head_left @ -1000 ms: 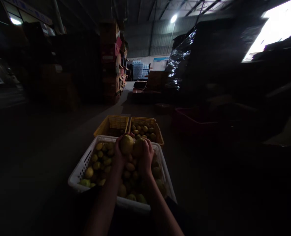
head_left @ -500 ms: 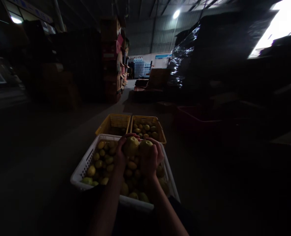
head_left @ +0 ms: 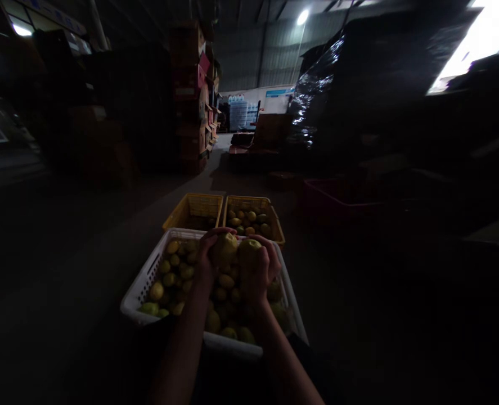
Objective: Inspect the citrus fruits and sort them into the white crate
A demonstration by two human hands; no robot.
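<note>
A dim warehouse aisle runs ahead of the hands, stacked cartons (head_left: 192, 95) rising far beyond the left hand and a dark wrapped pallet load (head_left: 359, 95) far beyond the right. Directly beneath both hands sits a white slatted crate (head_left: 142, 289), heaped with yellow-green fruit (head_left: 169, 270). Just past the fingertips stand two yellow crates side by side: the one (head_left: 194, 209) ahead of the left hand looks nearly bare, the one (head_left: 270, 216) ahead of the right hand holds more fruit. A red bin (head_left: 337, 197) lies off to the right. The left hand (head_left: 207, 261) is closed around one round fruit (head_left: 225, 249), the right hand (head_left: 257, 270) around another (head_left: 249, 247), the two pieces touching above the heap. Each fruit appears firm, smooth-skinned and moderately heavy for its size, likely to bruise if squeezed or dropped; a full-palm grip round the widest part, fingers spread, should suit it best.
</note>
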